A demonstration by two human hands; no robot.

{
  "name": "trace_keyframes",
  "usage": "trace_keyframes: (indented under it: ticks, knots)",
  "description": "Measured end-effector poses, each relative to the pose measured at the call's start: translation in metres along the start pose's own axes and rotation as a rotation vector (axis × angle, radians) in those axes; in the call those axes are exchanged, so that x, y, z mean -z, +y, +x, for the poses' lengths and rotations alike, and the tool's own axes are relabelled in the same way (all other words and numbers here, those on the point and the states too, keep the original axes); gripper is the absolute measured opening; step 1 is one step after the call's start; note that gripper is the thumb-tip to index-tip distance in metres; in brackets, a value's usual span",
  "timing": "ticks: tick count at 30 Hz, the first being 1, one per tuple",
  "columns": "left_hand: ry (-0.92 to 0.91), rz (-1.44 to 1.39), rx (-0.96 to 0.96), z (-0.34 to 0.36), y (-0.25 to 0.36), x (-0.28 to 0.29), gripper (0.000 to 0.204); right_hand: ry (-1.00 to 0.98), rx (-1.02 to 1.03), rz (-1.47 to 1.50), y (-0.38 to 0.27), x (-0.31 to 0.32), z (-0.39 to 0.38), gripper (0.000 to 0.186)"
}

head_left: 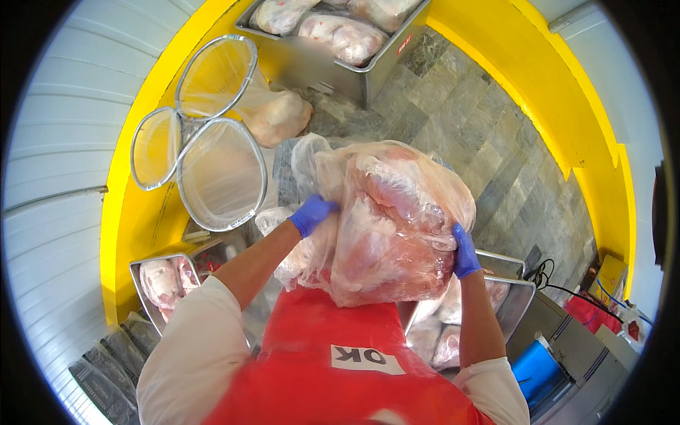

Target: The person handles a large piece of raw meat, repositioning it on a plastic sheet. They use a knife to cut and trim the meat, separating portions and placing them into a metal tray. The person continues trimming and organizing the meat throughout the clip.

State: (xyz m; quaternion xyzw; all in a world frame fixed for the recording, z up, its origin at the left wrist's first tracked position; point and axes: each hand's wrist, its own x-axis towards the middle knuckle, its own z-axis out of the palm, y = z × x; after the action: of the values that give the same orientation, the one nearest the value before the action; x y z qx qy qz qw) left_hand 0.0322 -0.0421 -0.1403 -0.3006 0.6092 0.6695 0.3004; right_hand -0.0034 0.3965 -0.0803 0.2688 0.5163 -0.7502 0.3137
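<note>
A large clear plastic bag of raw meat (pixel 397 234) is held up in front of my red apron, a big pink and white piece showing through the film. My left hand (pixel 312 215), in a blue glove, grips the bag at its left side, its fingertips partly hidden by the plastic. On the right edge my right hand (pixel 465 252), also blue-gloved, presses against the bag and holds it, with the thumb hidden. The bag's loose end bunches at the upper left. Another bagged piece of meat (pixel 280 120) hangs beyond my left hand.
Three metal rings (pixel 266 177) with clear bags stand at the left. A steel bin of meat (pixel 365 78) is at the far side; more meat bins (pixel 528 312) stand at the lower right and lower left (pixel 133 273). Yellow barriers (pixel 567 113) curve around the tiled floor (pixel 510 170). Cables (pixel 567 287) lie at right.
</note>
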Motion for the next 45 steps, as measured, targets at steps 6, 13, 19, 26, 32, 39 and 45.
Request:
trace_keyframes:
  ticks: [6, 13, 19, 26, 32, 39, 45]
  knots:
    - [0.056, 0.084, -0.07, -0.001, -0.008, -0.003, 0.036, -0.043, -0.007, 0.049, -0.009, -0.011, -0.002, 0.071]
    - [0.126, 0.199, 0.029, -0.056, 0.006, 0.023, 0.034, -0.04, 0.018, -0.037, -0.021, -0.063, -0.043, 0.073]
    - [0.397, 0.122, -0.047, -0.167, 0.038, 0.111, 0.035, -0.174, -0.135, 0.114, 0.033, -0.147, -0.031, 0.074]
    - [0.527, 0.209, -0.211, -0.26, 0.099, 0.187, 0.027, -0.336, -0.159, 0.265, 0.108, -0.262, 0.007, 0.081]
    - [0.497, 0.224, -0.268, -0.227, 0.068, 0.23, 0.022, -0.033, 0.353, -0.185, 0.134, -0.3, -0.011, 0.079]
    - [0.229, 0.297, -0.458, -0.225, 0.168, 0.086, 0.026, 0.07, 0.411, -0.363, 0.128, -0.306, -0.009, 0.076]
    - [0.178, 0.342, -0.432, -0.257, 0.192, 0.194, 0.031, -0.019, 0.354, -0.558, 0.101, -0.293, -0.035, 0.082]
